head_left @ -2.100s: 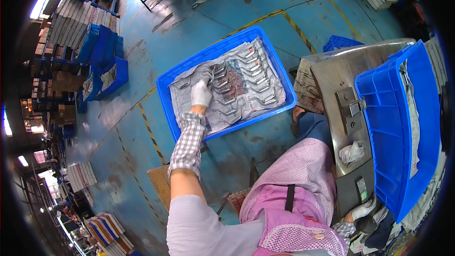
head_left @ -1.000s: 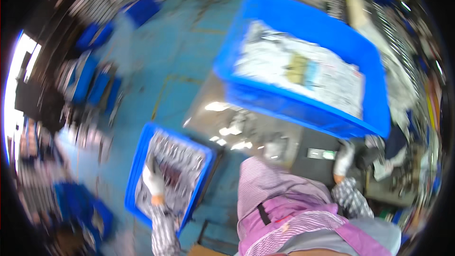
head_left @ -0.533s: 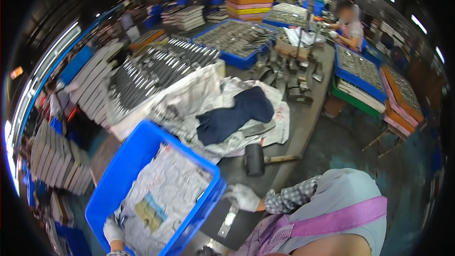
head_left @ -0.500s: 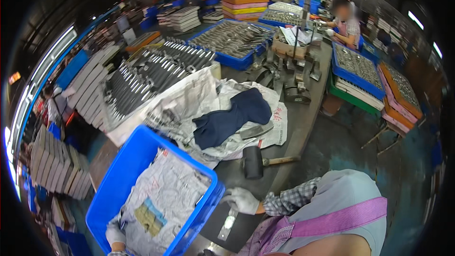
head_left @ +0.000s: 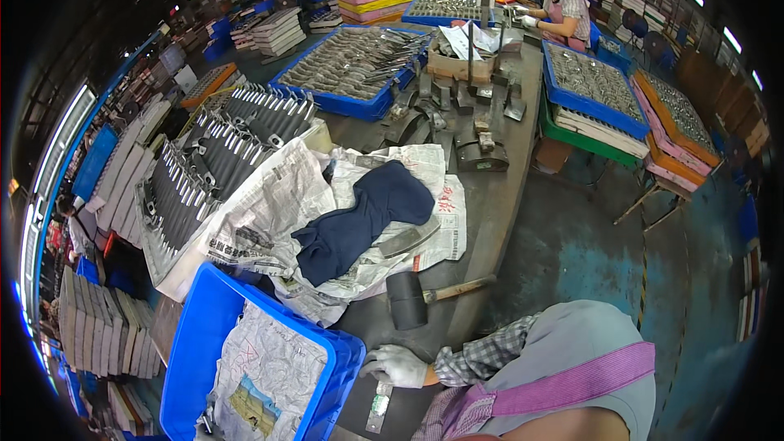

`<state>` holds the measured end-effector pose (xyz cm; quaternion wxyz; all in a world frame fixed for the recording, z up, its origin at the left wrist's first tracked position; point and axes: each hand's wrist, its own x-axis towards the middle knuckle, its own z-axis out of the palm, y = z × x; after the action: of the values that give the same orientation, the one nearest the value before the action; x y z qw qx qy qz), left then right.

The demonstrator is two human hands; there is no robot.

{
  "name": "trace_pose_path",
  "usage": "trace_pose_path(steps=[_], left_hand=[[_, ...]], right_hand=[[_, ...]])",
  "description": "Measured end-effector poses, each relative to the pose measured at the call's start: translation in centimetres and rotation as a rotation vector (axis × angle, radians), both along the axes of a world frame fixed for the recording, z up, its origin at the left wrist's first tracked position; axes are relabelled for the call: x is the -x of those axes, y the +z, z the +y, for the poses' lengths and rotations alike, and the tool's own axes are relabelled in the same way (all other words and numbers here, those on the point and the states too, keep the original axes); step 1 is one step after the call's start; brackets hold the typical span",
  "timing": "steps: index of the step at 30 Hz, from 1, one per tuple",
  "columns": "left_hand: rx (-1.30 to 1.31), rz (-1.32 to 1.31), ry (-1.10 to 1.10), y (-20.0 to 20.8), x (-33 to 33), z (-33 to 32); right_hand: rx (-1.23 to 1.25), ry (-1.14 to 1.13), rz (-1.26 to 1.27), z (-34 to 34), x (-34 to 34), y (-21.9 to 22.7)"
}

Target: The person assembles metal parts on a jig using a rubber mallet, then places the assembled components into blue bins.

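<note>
My right hand, in a white glove, lies palm down on the dark bench just right of the blue bin. Its fingers stretch toward the bin wall, slightly bent, with nothing seen in them. Below that hand lies a flat metal strip with a pale, greenish patch. Inside the bin are crumpled paper and a yellow-and-blue piece of cloth or paper. Only a small greyish bit of my left hand shows at the lower edge, inside the bin; its fingers are hidden.
A black-headed mallet lies beyond my right hand. Behind it a dark blue cloth rests on newspaper. Metal parts and blue trays of parts stand farther back. A co-worker works at the far right.
The view has shifted, so the bench things sit farther left. My left hand has moved lower and mostly out of view. My right hand stays beside the bin, slightly off its rim.
</note>
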<state>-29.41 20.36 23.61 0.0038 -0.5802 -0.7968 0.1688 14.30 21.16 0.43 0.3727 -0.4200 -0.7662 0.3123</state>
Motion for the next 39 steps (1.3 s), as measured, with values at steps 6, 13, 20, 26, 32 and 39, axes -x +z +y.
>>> trace_pose_path(steps=[6, 13, 20, 26, 32, 39], left_hand=[[-0.459, -1.264, 0.578, 6.9, -9.6, -8.3], [0.008, -0.506, -0.182, -0.9, -23.2, -13.7], [-0.481, -0.329, -0.443, -11.7, -28.3, -13.6], [-0.609, -0.253, -0.206, -19.1, -28.9, -13.7], [-0.626, -0.511, -0.14, -22.6, -27.0, -17.1], [-0.538, -0.541, 0.031, -18.3, -30.5, -15.0]], right_hand=[[0.011, 0.017, 0.004, -0.2, 0.2, 0.6], [0.637, 0.449, 0.353, 0.1, -2.7, 10.6], [0.544, 0.807, 0.191, -2.2, -3.5, 5.9], [0.707, 0.457, 0.069, -1.4, -7.5, 11.0], [0.558, 0.528, 0.089, -1.1, -5.8, 6.9], [0.702, 0.286, 0.004, 1.6, -6.3, 11.9]])
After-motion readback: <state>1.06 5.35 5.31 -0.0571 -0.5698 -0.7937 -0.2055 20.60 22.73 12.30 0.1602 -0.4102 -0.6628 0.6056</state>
